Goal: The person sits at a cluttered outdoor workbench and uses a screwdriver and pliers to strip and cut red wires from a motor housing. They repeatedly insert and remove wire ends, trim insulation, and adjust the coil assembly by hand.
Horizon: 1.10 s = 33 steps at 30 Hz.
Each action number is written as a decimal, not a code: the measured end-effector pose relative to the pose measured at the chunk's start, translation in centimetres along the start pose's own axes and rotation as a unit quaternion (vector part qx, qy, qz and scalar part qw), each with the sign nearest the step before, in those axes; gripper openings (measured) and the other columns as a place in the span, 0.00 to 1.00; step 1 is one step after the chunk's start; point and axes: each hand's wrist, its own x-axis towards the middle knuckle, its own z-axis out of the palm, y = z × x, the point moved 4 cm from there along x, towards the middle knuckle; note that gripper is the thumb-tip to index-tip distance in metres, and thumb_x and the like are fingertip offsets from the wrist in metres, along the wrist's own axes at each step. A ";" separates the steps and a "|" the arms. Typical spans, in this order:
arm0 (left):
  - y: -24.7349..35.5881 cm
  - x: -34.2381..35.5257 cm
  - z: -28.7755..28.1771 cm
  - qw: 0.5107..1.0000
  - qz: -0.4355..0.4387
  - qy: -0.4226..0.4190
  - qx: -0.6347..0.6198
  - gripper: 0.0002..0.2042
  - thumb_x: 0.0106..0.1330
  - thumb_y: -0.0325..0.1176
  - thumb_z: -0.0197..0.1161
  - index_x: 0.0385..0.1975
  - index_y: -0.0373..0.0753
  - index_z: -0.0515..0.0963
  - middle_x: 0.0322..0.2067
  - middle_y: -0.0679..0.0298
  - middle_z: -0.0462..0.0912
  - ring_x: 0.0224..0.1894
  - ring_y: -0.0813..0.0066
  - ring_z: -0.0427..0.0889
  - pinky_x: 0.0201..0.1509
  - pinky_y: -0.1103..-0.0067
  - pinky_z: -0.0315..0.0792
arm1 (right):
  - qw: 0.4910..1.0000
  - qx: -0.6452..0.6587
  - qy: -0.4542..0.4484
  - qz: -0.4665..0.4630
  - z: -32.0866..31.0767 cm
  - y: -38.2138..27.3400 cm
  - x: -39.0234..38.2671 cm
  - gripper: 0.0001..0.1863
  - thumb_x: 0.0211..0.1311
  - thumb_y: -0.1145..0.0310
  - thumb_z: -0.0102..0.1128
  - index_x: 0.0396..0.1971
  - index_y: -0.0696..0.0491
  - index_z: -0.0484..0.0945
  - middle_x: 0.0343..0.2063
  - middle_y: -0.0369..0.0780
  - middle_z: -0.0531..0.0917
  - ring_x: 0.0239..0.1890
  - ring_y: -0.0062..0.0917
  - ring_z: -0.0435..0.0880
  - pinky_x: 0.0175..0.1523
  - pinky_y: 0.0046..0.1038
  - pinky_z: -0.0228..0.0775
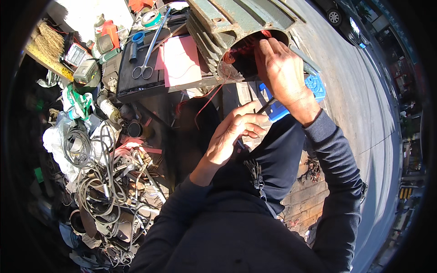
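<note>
A grey-green finned motor housing [248, 20] lies on its side, its round opening facing me. Red winding wires [230, 58] show inside the bore. My right hand [280, 68] reaches in at the opening's right side, fingers bent and pressed together; their tips and whatever they hold are hidden. Below the opening, my left hand [234, 132] is raised with its fingers loosely curled around a thin dark rod-like tool [266, 106], which slants up to the right. Thin red wires [210, 100] hang from the housing near this hand.
On the dark bench [141, 88] lie scissors [145, 63], pink paper sheets [182, 61] and a green tape roll [151, 18]. A blue plastic stool [314, 86] stands below the housing. Coiled cables [98, 182] and scrap heap up at left. A road with a parked car [339, 18] runs along the right.
</note>
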 end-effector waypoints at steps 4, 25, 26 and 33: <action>-0.1 -1.7 -1.4 0.999 -0.003 0.031 -0.010 0.34 0.83 0.56 0.42 0.75 0.31 0.60 0.60 0.47 0.80 0.54 0.64 0.85 0.60 0.70 0.75 | 0.971 0.168 0.090 0.143 -2.3 0.8 -2.6 0.21 0.62 0.72 0.72 0.53 0.57 0.75 0.36 0.43 0.81 0.36 0.39 0.84 0.39 0.36 0.79; -2.2 -2.8 -1.9 0.999 -0.036 0.034 0.003 0.33 0.83 0.55 0.41 0.73 0.31 0.62 0.59 0.46 0.81 0.53 0.64 0.85 0.59 0.69 0.76 | 0.932 0.166 0.131 0.294 2.5 2.9 -1.1 0.37 0.56 0.57 0.79 0.59 0.63 0.73 0.45 0.56 0.84 0.48 0.52 0.85 0.54 0.46 0.75; -2.2 -2.8 -1.9 0.999 -0.037 0.036 0.003 0.33 0.83 0.55 0.41 0.73 0.31 0.62 0.59 0.46 0.81 0.52 0.64 0.85 0.59 0.69 0.76 | 0.929 0.164 0.144 0.299 2.7 2.7 -1.1 0.36 0.56 0.57 0.79 0.57 0.63 0.73 0.43 0.56 0.83 0.48 0.52 0.84 0.54 0.45 0.73; -0.2 -3.2 -2.4 0.997 -0.023 0.067 0.026 0.33 0.83 0.54 0.42 0.72 0.29 0.64 0.58 0.45 0.82 0.52 0.61 0.86 0.60 0.68 0.76 | 0.913 0.219 0.142 0.315 3.3 2.7 -1.6 0.33 0.58 0.58 0.75 0.55 0.65 0.72 0.42 0.57 0.83 0.46 0.53 0.83 0.53 0.46 0.76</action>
